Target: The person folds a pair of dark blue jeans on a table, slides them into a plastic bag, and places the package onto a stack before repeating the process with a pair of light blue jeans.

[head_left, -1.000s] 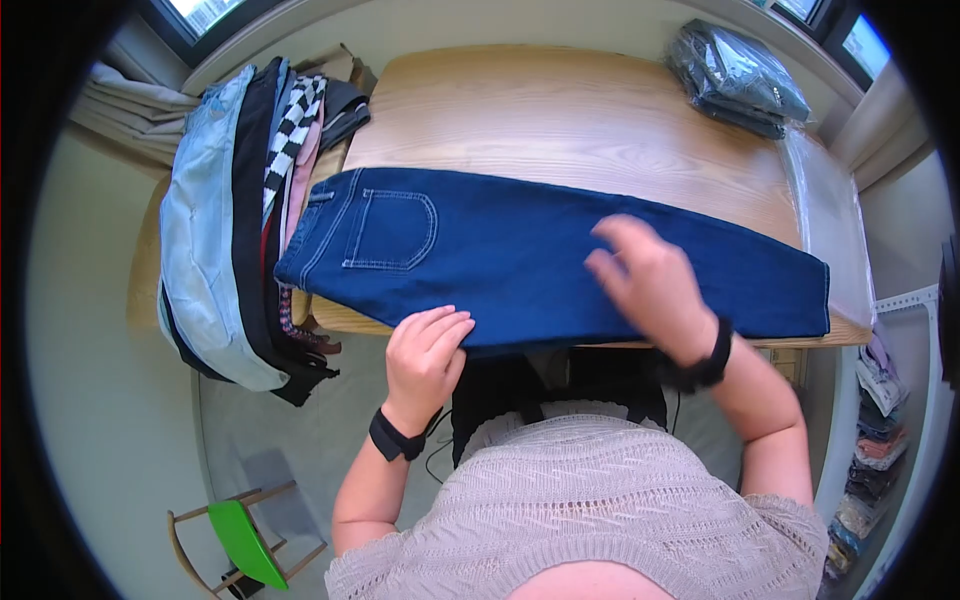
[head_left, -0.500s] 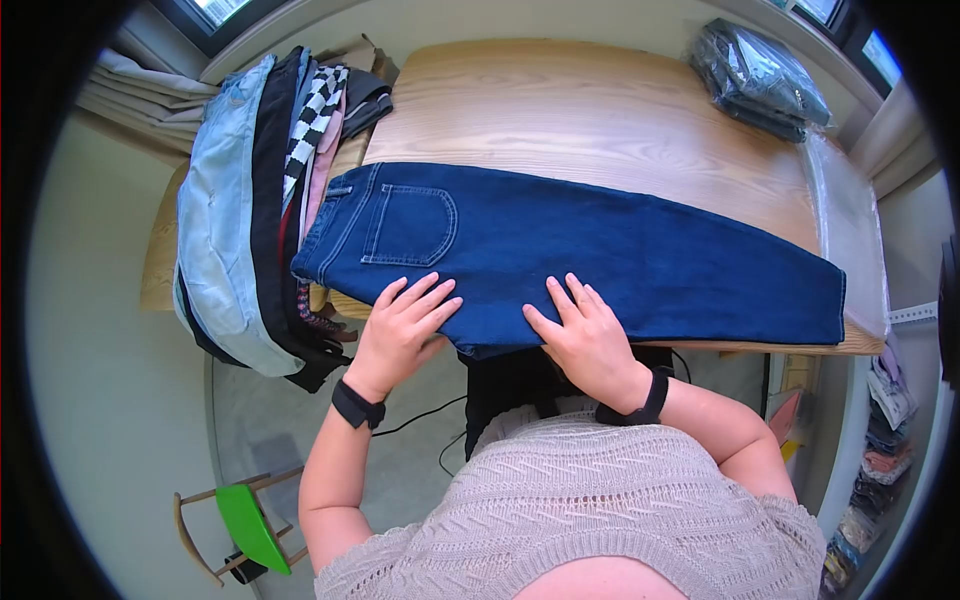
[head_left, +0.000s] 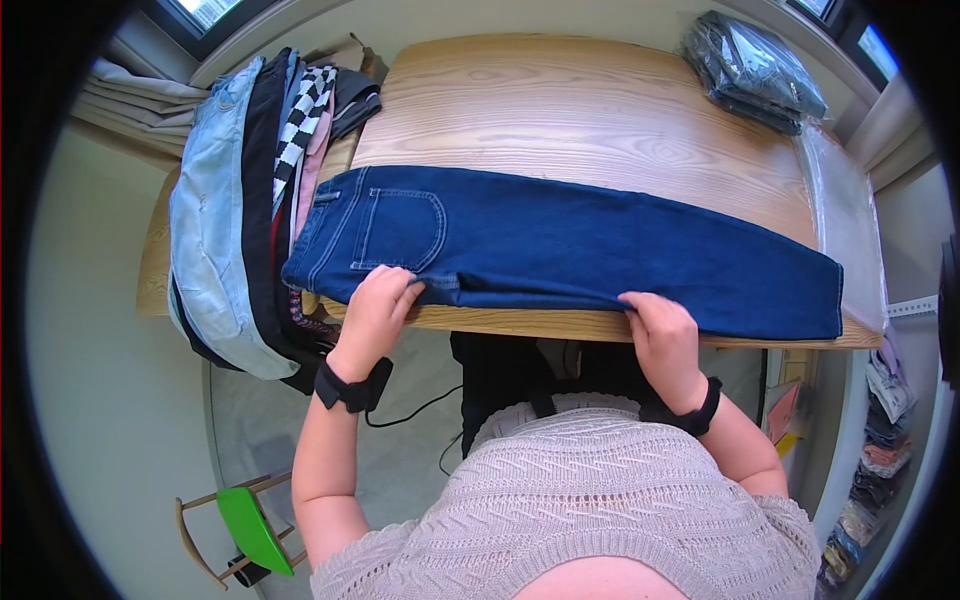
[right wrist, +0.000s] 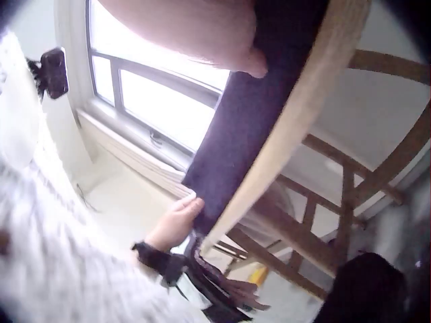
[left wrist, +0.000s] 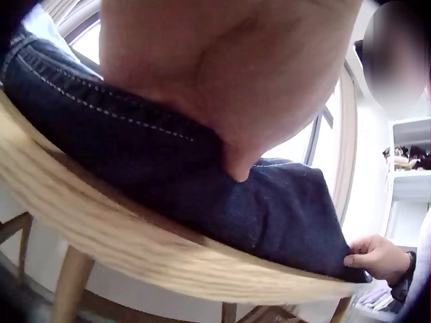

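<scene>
Dark blue jeans (head_left: 540, 235), folded lengthwise, lie across the near side of the wooden table (head_left: 560, 100), waistband to the left and leg hems to the right. One stitched back pocket faces up. My left hand (head_left: 378, 308) pinches the near edge just below that pocket, its fingertips partly hidden by the cloth. Farther right, my right hand (head_left: 665, 340) pinches the same edge along the leg. Between both hands the edge is turned inward, baring a strip of tabletop. The left wrist view shows the left thumb (left wrist: 237, 168) lying against the denim.
Piled trousers (head_left: 215, 210) in light blue, black and checks hang over the table's left end. Bagged folded jeans (head_left: 755, 75) lie at the far right corner, with clear plastic bags (head_left: 845, 225) along the right edge. A green chair (head_left: 252, 528) stands on the floor at left.
My right hand came back from over the leg to the near edge and then shifted right. Both hands took hold of that edge, which has moved away from my body.
</scene>
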`<state>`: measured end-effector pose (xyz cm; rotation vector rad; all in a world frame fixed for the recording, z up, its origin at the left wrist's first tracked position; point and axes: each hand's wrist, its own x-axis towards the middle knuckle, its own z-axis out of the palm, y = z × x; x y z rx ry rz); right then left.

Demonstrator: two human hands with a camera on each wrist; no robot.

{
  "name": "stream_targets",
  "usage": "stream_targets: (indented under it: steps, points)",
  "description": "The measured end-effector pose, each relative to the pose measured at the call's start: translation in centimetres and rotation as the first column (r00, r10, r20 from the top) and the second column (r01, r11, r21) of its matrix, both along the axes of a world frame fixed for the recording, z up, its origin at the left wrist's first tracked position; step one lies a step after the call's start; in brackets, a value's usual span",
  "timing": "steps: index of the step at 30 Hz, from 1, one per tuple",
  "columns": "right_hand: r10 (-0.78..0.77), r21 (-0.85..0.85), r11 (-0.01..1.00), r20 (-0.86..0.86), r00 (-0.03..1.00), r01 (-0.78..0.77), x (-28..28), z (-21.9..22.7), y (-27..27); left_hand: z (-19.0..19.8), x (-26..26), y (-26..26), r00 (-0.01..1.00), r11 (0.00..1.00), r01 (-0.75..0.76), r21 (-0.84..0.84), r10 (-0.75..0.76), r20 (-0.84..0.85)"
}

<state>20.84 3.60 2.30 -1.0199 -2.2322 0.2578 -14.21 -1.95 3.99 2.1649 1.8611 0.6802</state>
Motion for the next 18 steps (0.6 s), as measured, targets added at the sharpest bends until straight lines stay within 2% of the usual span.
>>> stream_targets:
  steps: [1, 3, 4, 6, 7, 11, 13, 16, 18]
  points:
    - [-0.041, -0.063, 0.997, 0.014, 0.999, 0.042, -0.2, 0.4, 0.5, 0.0, 0.3, 0.4, 0.997, 0.997, -0.080, -0.009, 0.080, -0.002]
    - [-0.132, -0.147, 0.981, -0.009, 0.991, 0.129, -0.9, 0.0, 1.3, -0.7, 0.4, 1.2, 0.992, 0.993, -0.115, -0.011, 0.115, -0.051]
    - [-0.134, -0.146, 0.981, -0.012, 0.991, 0.131, -1.1, -0.3, 1.6, -0.9, 0.5, 1.5, 0.984, 0.988, -0.152, -0.011, 0.151, -0.096]
    - [-0.131, -0.057, 0.988, 0.189, 0.973, 0.144, -1.3, -0.7, 2.1, -1.0, 0.7, 2.0, 0.977, 0.988, -0.156, -0.012, 0.152, -0.152]
    - [-0.132, -0.058, 0.988, 0.189, 0.973, 0.145, -1.4, -0.9, 2.2, -1.0, 0.8, 2.2, 0.966, 0.987, -0.161, -0.015, 0.155, -0.206]
    - [-0.158, -0.015, 0.986, 0.210, 0.965, 0.165, -1.6, -1.2, 2.4, -0.6, 0.2, 2.3, 0.967, 0.983, -0.168, -0.079, 0.148, -0.208]
    - [-0.174, -0.024, 0.983, 0.190, 0.966, 0.182, -1.7, -1.3, 2.5, -0.4, -1.1, 1.6, 0.995, 0.998, 0.010, 0.067, -0.004, -0.096]
    - [-0.202, -0.022, 0.978, 0.182, 0.962, 0.210, -1.7, -1.6, 2.5, 0.5, -3.3, 0.2, 0.980, 0.994, 0.084, 0.074, -0.069, -0.186]
    - [-0.212, -0.032, 0.975, 0.164, 0.963, 0.220, -1.7, -1.4, 2.4, 0.2, -5.0, -0.3, 0.993, 0.995, 0.050, 0.085, -0.040, -0.115]
